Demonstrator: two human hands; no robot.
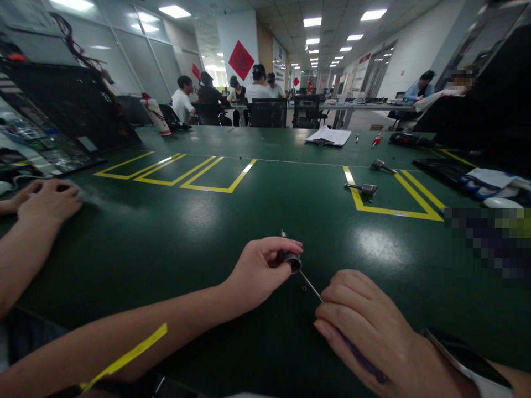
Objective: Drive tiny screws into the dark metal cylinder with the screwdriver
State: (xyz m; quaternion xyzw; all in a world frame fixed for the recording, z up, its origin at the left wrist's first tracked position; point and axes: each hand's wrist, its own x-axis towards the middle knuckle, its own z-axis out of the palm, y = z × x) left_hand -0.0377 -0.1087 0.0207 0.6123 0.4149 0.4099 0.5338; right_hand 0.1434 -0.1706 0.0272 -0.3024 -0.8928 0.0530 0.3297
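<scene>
While the left hand (259, 271) is pinching a small dark metal cylinder (291, 258) between thumb and fingertips, just above the green table (174, 232), the right hand (365, 326) is curling tight around a thin-shafted tool (312, 286) whose shaft is running up to the cylinder. Both forearms are crossing the table's near edge. Bare tabletop is stretching ahead to the yellow tape outlines (215, 177). Two metal parts (365, 189) are lying in the right outline (well apart from the hands). Another person's hands (45, 202) are resting by the left edge.
</scene>
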